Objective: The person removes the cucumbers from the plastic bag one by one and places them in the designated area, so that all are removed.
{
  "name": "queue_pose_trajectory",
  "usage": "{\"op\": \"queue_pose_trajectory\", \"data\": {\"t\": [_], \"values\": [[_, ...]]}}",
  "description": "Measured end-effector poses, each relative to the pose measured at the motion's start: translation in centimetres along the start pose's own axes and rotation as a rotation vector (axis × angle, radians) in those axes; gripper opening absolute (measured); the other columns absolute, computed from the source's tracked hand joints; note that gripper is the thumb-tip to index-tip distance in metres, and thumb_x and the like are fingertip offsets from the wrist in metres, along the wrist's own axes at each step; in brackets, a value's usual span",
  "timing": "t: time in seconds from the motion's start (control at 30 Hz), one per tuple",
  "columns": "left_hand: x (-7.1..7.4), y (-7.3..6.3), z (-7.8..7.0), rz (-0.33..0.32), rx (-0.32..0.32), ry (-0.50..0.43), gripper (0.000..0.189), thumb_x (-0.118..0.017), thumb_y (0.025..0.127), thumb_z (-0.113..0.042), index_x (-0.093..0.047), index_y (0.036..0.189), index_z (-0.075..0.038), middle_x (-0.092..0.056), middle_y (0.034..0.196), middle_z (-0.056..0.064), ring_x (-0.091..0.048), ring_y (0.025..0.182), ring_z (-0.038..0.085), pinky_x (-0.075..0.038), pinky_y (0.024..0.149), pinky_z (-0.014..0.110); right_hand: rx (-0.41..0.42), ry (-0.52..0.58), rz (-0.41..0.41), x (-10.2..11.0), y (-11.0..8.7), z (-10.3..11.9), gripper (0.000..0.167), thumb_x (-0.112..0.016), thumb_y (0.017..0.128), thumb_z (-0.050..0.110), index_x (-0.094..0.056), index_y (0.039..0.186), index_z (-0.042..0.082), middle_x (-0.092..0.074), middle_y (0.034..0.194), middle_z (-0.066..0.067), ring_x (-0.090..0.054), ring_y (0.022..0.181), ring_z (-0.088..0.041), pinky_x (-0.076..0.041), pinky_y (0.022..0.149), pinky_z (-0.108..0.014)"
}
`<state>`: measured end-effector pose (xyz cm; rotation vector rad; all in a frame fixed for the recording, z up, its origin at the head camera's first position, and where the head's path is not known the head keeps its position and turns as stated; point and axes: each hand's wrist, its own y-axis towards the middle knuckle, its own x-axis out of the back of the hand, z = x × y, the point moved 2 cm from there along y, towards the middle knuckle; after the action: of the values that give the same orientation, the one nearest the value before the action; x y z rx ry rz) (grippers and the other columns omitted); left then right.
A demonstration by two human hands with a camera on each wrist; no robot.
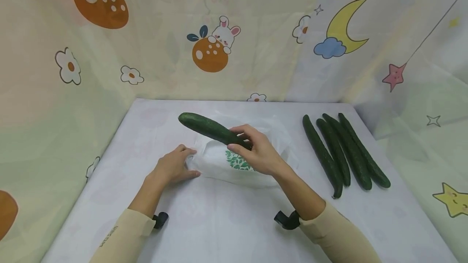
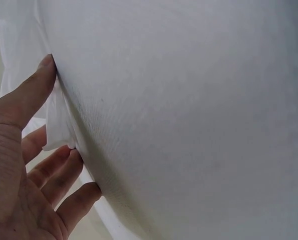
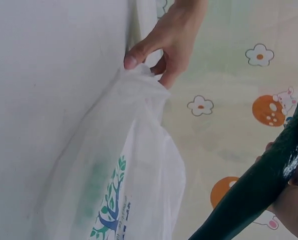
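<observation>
In the head view my right hand [image 1: 258,151] grips a dark green cucumber [image 1: 208,127] by its right-hand end, its far end pointing up and left above the bag. The right wrist view shows this cucumber [image 3: 254,200] close up. Beneath it lies a thin white plastic bag [image 1: 215,165] with a green leaf print. At the bag's left end my left hand [image 1: 172,167] has thumb and fingers spread, touching the plastic. In the left wrist view the thumb and bent fingertips [image 2: 76,160] stand apart at the bag's edge. A blurred green patch shows through the bag [image 3: 138,165].
Several more cucumbers [image 1: 345,153] lie side by side on the right of the white-covered table [image 1: 226,222]. A patterned cloth [image 1: 157,52] hangs behind and at both sides. A black wrist mount [image 1: 287,219] sits under each forearm.
</observation>
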<state>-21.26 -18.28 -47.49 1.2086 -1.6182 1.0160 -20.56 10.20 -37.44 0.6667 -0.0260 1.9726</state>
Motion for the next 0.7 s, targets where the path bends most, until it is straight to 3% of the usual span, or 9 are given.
{"op": "queue_pose_trajectory", "data": {"t": [0.2,0.47,0.7], "values": [[0.0,-0.1,-0.1,0.008,0.013,-0.005,0.082,-0.087,0.078,-0.050,-0.057,0.146,-0.016,-0.056,0.139,0.012,-0.065,0.113,0.035,-0.054,0.092,0.061,-0.038,0.042,-0.077,0.7,-0.6,0.0,0.041,-0.073,0.097,0.021,-0.059,0.136,0.019,-0.066,0.119,-0.009,-0.070,0.092,-0.026,-0.059,0.078,-0.038],[0.0,-0.2,-0.1,0.021,0.040,0.000,0.082,-0.086,0.078,-0.051,-0.057,0.146,-0.016,-0.056,0.140,0.013,-0.064,0.115,0.035,-0.053,0.094,0.061,-0.092,0.107,-0.135,1.8,-1.1,0.6,0.044,-0.073,0.097,0.015,-0.059,0.138,0.011,-0.063,0.124,-0.012,-0.067,0.100,-0.025,-0.058,0.085,-0.028],[0.1,-0.2,-0.2,0.020,0.023,-0.001,0.082,-0.085,0.078,-0.053,-0.057,0.146,-0.016,-0.055,0.138,0.011,-0.065,0.111,0.035,-0.053,0.090,0.061,-0.128,0.156,-0.171,3.8,-2.0,0.5,0.042,-0.071,0.098,0.016,-0.059,0.138,0.012,-0.062,0.126,-0.013,-0.067,0.108,-0.030,-0.060,0.089,-0.037]]}}
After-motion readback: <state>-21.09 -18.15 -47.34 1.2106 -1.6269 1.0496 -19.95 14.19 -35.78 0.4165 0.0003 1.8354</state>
